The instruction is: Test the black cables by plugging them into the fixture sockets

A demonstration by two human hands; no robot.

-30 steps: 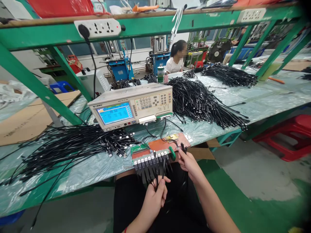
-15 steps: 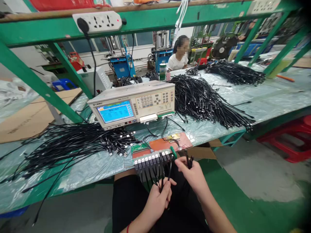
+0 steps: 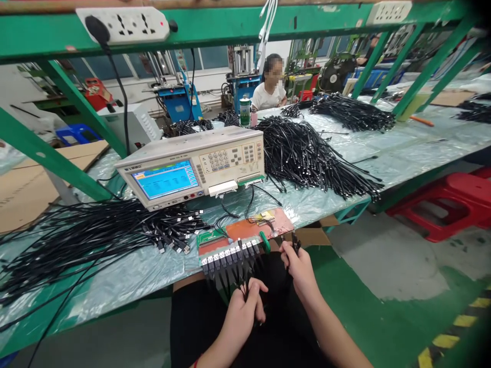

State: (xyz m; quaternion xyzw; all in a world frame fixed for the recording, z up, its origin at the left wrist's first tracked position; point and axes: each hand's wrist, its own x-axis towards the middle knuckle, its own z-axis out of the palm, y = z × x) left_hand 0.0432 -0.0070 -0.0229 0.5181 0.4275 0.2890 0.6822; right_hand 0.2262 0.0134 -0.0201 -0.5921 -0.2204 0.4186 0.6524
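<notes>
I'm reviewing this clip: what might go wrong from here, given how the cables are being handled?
1. The left hand grips a bunch of black cables running up to the row of plugs on the board. A hard tug might loosen plugs or shift the board, which sits at the edge of the table.

2. The right hand holds more black cable ends beside that bunch, so the two might tangle.

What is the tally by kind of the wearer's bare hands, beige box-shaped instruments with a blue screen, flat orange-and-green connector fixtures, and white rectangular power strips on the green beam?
Bare hands (left hand, right hand): 2
Beige box-shaped instrument with blue screen: 1
Flat orange-and-green connector fixture: 1
White rectangular power strips: 2
Total: 6
</notes>
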